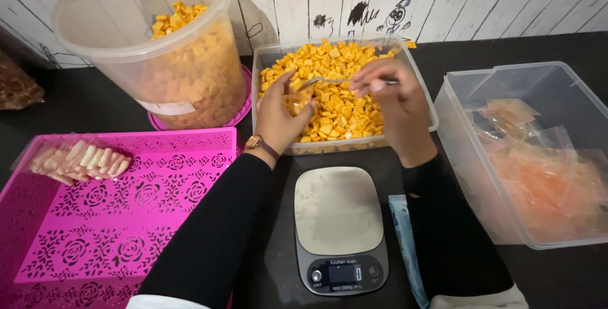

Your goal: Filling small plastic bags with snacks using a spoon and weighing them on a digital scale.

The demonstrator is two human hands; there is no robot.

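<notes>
Over the tray: both hands are held above the clear tray [423,103] of orange square crackers [332,97], at the back of the dark bench [272,264].
Left hand [278,116]: a small clear bag [296,103] is gripped open at the cracker pile; some crackers appear to be inside already, the amount cannot be told.
Right hand [396,103]: clenched on a metal spoon [329,81], bowl pointed at the bag mouth.
Scale [340,228]: plate is bare, nothing weighed at this moment; judged, this bag is not yet checked.
Done so far: a clear bin [481,157] on the right is seen holding many filled bags [544,185]; judged, a good share of packing is finished.
Left to do: the tray is heaped, and the big round tub [142,37] behind is also largely full, so much stock looks unpacked.
Pink basket [120,220]: only one pack of pale wafers [79,160] in it.
Blue strip [405,239]: lies beside the scale, kind unclear.
</notes>
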